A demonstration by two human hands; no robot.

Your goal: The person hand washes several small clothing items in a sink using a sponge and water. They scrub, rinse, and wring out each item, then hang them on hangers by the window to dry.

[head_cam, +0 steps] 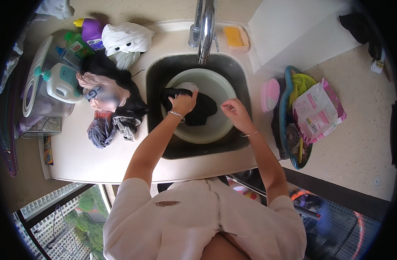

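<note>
A round pale plastic basin point(201, 138) sits inside the dark sink point(247, 136), below the chrome faucet point(207, 35). In the basin lies a dark cloth item point(203, 109); cloudy water seems to be around it. My left hand point(183, 102) grips its left part, where a pale rounded piece point(187, 86) shows behind my fingers. Over the basin's right side, my right hand point(236, 112) is raised with its fingers curled, apart from the cloth. Whether it holds something small cannot be told.
Left of the sink lie crumpled clothes point(102, 94), a white cloth bundle point(127, 39), a white pump bottle point(63, 83) and a purple bottle point(92, 32). A yellow soap bar point(233, 36) sits behind right. Further right are a pink brush point(270, 95), a blue-rimmed basket point(288, 130) and a plastic package point(318, 110).
</note>
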